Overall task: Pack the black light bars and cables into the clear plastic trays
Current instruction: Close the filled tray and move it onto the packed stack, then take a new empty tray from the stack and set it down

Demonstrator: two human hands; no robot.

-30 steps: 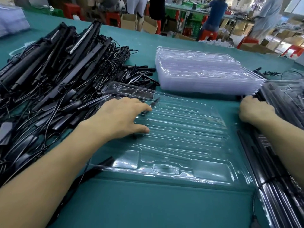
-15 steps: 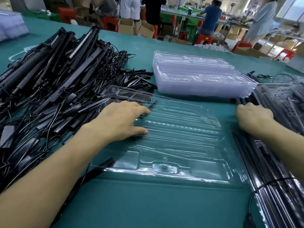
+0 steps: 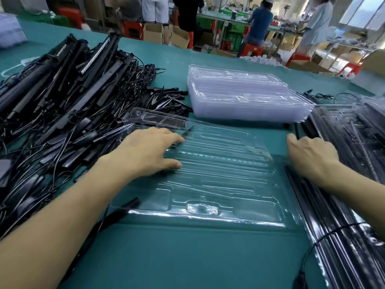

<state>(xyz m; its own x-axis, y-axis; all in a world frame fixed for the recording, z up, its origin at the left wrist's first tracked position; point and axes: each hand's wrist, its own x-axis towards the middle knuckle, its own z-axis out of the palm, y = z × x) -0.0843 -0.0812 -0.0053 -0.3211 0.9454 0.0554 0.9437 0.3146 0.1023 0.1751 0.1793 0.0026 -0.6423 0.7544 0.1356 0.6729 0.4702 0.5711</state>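
Your left hand (image 3: 145, 152) lies flat on the left part of the clear plastic tray (image 3: 218, 188) in the middle of the frame, with the fingers straight and close together and the thumb apart. Your right hand (image 3: 311, 156) is at the right, by a tied bundle of black bars (image 3: 337, 247); its fingers bend out of sight, so a grip cannot be told. The loose light bars and cables (image 3: 62, 105) are heaped at the left against the tray, and a stack of empty trays (image 3: 239, 97) stands in the upper middle.
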